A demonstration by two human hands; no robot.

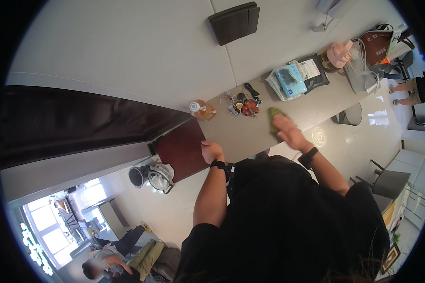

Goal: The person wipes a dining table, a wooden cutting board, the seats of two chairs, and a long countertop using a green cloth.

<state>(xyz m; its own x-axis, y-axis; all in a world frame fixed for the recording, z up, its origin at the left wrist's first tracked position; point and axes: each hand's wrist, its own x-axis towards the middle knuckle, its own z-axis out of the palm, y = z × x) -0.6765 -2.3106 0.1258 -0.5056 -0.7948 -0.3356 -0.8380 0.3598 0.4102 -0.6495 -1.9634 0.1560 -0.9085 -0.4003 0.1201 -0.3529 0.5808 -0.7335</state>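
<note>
My right hand point(292, 134) lies over a green cloth point(274, 118) on the light-topped counter point(233, 136), fingers pressed onto it; the hand is slightly blurred. My left hand point(211, 151) is curled into a loose fist near the counter's left end, beside a dark red panel point(184, 150). Nothing shows inside that fist. Beyond the hands, a pile of small items with cables point(246, 106) sits against the wall side. To its left stands a bottle of amber drink point(202, 110) with a white cap.
A blue packet point(291, 80) lies on wrapped parcels point(313, 79), near a pink-lidded jug point(336, 56) and bags point(364, 70). A wire bin point(352, 115) stands on the floor below the counter. Left are two bins point(139, 177); a seated person point(109, 258) is lower left.
</note>
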